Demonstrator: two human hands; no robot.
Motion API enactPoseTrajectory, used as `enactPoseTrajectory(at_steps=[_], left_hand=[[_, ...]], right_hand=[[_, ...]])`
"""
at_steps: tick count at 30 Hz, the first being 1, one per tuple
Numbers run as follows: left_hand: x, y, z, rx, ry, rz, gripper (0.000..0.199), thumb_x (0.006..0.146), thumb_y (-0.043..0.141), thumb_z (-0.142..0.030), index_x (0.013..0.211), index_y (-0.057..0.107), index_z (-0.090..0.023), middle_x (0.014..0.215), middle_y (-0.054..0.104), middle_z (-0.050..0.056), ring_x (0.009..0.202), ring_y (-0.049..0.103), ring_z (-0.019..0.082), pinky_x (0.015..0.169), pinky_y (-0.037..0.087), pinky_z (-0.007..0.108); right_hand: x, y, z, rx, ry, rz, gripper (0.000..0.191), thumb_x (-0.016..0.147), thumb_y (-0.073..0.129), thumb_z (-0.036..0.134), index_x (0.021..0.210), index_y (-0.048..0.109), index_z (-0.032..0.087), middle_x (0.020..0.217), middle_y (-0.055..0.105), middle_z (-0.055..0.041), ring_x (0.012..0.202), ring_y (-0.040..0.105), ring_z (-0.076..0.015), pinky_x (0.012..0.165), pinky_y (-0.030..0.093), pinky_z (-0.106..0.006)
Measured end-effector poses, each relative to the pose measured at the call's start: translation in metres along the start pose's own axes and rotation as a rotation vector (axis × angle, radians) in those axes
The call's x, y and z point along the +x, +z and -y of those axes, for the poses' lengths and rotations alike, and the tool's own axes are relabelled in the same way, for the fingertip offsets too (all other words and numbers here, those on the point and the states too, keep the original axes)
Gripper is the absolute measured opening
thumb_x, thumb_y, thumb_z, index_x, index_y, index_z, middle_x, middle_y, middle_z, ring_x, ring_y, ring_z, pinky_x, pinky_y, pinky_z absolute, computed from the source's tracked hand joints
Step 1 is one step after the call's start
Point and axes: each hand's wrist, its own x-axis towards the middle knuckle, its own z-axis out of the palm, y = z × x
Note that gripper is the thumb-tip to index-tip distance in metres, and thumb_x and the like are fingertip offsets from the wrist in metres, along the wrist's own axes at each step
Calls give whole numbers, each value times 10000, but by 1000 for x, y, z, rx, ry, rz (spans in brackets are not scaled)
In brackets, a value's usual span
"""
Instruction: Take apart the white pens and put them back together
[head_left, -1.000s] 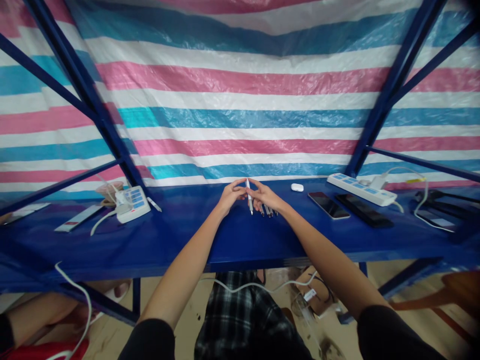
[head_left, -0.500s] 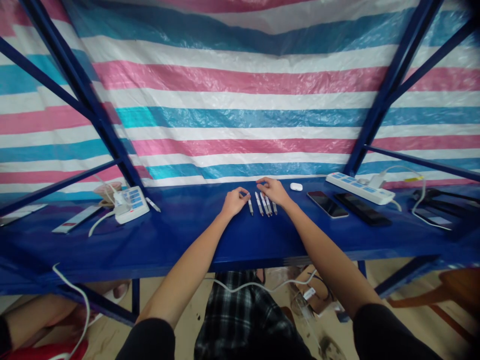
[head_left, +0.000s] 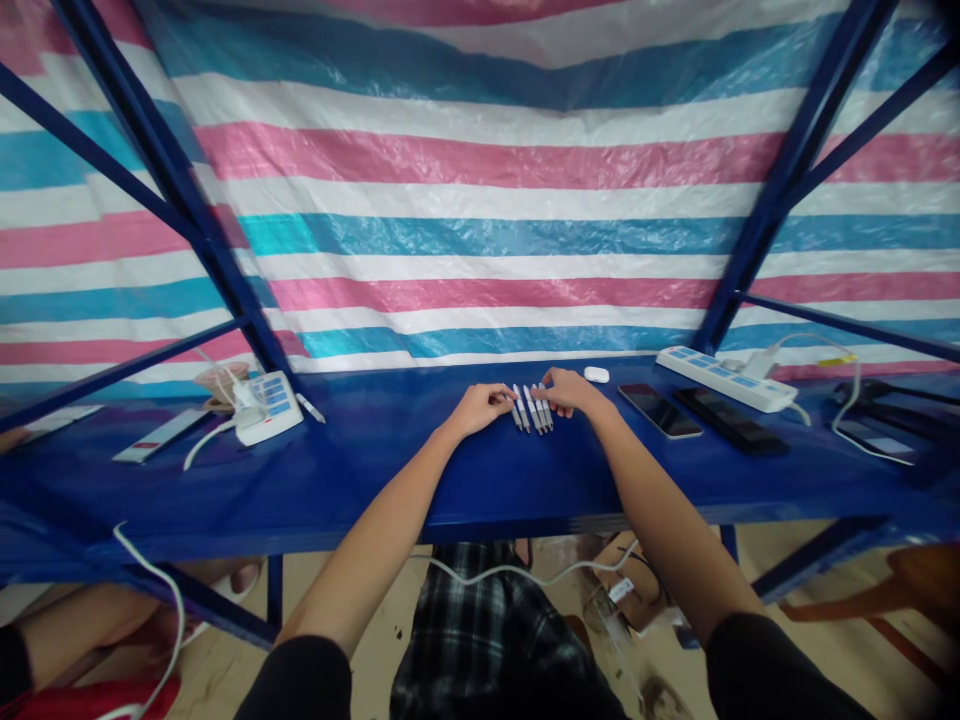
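The left hand (head_left: 484, 408) and the right hand (head_left: 571, 392) rest close together on a blue tabletop (head_left: 390, 460), either side of a small row of white pens (head_left: 533, 412). The pens lie side by side near the back of the tabletop, dark tips toward the person, fanned slightly. The left hand is curled, its thumb and forefinger drawn near each other at the upper end of the leftmost pen. The right hand bends over the upper ends of the pens on the right. The pens are small in this view, so I cannot tell whether either hand is clamped on one or only touching.

Just beyond the right hand sits a white rounded case (head_left: 596, 375). Further right lie a phone (head_left: 660, 411), a black slab (head_left: 731, 421) and a long power strip (head_left: 724, 380) with a plug in it. Well to the left, another power strip (head_left: 268, 408) stands between a slim white stick (head_left: 310, 408) and a flat pale device (head_left: 161, 436). A striped sheet (head_left: 487, 235) hangs behind.
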Motion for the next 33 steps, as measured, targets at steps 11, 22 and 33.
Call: enactPoseTrajectory(at_steps=[11,22,33], left_hand=[[1,-1,6,97,18,-35,248,856,677,-363,989,793,-189,843,762,42,808,681,202,780,479,298],[4,-10,17,225,-14,-111,294,785,723,-298,1058,760,-193,855,730,35,828,653,204,810,482,311],[1,-13,7,182,-147,-97,151,797,683,-296,863,763,-187,750,730,30,710,664,191,706,477,300]], right_hand=[[2,21,13,115,-42,55,618,880,754,324,1376,490,67,484,636,-20,395,642,-241,373,479,-278],[4,28,20,282,-30,62,512,848,750,193,1299,529,93,496,621,10,368,622,-205,330,480,-261],[5,26,18,235,-49,73,505,873,755,258,1304,543,101,566,657,-7,371,601,-173,322,465,-252]])
